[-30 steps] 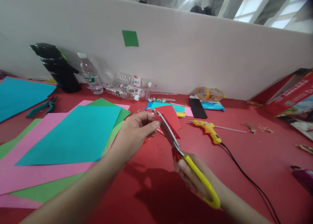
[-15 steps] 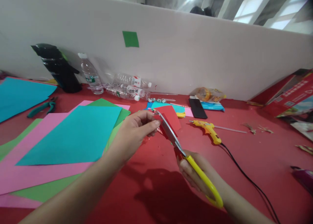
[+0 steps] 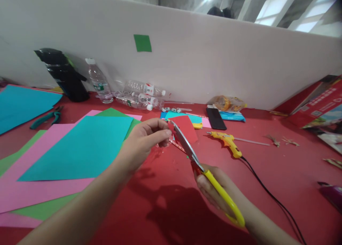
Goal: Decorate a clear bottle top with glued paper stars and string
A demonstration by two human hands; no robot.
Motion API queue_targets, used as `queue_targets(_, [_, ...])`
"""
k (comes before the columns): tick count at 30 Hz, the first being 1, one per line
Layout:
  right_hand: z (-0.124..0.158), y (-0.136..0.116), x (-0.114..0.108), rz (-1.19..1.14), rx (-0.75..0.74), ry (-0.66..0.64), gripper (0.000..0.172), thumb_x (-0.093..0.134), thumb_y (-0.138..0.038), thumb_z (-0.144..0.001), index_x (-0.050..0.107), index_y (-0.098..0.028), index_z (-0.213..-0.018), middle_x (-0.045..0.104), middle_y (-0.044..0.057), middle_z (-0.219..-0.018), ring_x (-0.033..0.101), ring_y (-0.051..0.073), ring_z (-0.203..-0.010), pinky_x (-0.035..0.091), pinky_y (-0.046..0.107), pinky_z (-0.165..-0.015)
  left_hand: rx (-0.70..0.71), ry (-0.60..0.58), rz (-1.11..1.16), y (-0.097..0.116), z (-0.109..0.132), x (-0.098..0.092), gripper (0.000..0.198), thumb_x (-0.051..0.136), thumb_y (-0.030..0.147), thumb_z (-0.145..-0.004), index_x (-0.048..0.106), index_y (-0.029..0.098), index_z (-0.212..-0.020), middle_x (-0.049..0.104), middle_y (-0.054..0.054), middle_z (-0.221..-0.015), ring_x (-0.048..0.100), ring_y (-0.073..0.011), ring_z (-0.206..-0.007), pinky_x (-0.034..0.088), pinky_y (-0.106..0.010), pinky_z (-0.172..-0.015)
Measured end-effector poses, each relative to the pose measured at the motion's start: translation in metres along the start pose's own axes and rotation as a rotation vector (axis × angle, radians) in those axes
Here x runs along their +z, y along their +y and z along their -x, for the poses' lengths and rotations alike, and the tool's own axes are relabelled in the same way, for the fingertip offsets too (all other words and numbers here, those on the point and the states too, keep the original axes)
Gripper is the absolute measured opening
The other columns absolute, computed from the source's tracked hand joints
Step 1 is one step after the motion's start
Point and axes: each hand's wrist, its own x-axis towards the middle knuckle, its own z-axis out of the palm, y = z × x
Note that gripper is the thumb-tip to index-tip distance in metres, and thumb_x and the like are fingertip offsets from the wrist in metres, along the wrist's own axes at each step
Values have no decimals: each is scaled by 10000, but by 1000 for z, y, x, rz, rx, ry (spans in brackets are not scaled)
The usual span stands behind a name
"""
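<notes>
My left hand (image 3: 143,141) pinches a small red paper piece (image 3: 170,128) between thumb and fingers, held above the red table (image 3: 280,170). My right hand (image 3: 213,191) grips yellow-handled scissors (image 3: 205,173), whose silver blades (image 3: 184,141) point up and left and meet the red piece at my left fingertips. A red paper sheet (image 3: 187,125) lies on the table just behind the blades.
Teal (image 3: 80,149), pink and green sheets are stacked at left. A yellow glue gun (image 3: 228,141) with black cord lies at right, a black phone (image 3: 216,118) behind it. Water bottles (image 3: 139,95), a black flask (image 3: 64,74) and green pliers (image 3: 45,118) sit near the white partition. Red boxes (image 3: 317,102) stand far right.
My left hand has shifted slightly left and turned the small red piece. The scissors have stayed at the piece, and my right hand has dropped a little.
</notes>
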Motion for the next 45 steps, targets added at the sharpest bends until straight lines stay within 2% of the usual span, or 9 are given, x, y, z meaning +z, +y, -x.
queue_targets(5, [2, 5, 6, -25, 14, 49, 555, 411, -761, -834, 332, -233, -681, 293, -89, -492, 240, 63, -423, 174, 237, -416, 31, 69, 3, -3, -1, -1, 97, 633, 251, -811, 634, 195, -732, 584, 26, -610, 501, -109, -577, 398, -244, -586])
queue_targets(10, [-1, 8, 9, 3, -2, 25, 554, 405, -763, -833, 346, -232, -684, 284, -84, -509, 265, 74, -447, 195, 237, -435, -11, -24, 70, -7, 3, 5, 119, 645, 274, -834, 640, 197, -743, 607, 25, -656, 521, -105, -631, 414, -234, -635])
queue_targets(16, [-1, 5, 8, -20, -6, -12, 557, 434, -766, -816, 350, -232, -682, 271, -77, -526, 274, 86, -478, 202, 246, -456, 54, 87, 150, -2, 4, 7, 82, 639, 207, -827, 643, 214, -745, 612, 36, -633, 523, -98, -595, 417, -225, -594])
queue_targets(26, [4, -2, 1, 2, -16, -57, 555, 412, -764, -829, 365, -225, -704, 351, -60, -547, 308, 90, -498, 223, 244, -457, 134, 102, 20, -4, 7, 7, 78, 626, 202, -833, 646, 210, -758, 585, 35, -633, 510, -110, -617, 419, -249, -615])
queue_targets(32, [8, -7, 6, -31, -11, -22, 530, 411, -737, -855, 393, -222, -729, 356, -74, -511, 293, 78, -456, 214, 243, -442, 130, 103, -32, -6, 9, 9, 98, 622, 237, -848, 628, 217, -753, 573, 42, -624, 505, -118, -625, 407, -263, -632])
queue_targets(45, [4, -2, 2, 3, -14, -33, 530, 400, -724, -868, 382, -218, -711, 366, -69, -526, 306, 78, -469, 238, 237, -455, 160, 90, -26, -12, 8, 9, 131, 594, 199, -865, 604, 219, -735, 542, 58, -606, 476, -88, -599, 392, -225, -600])
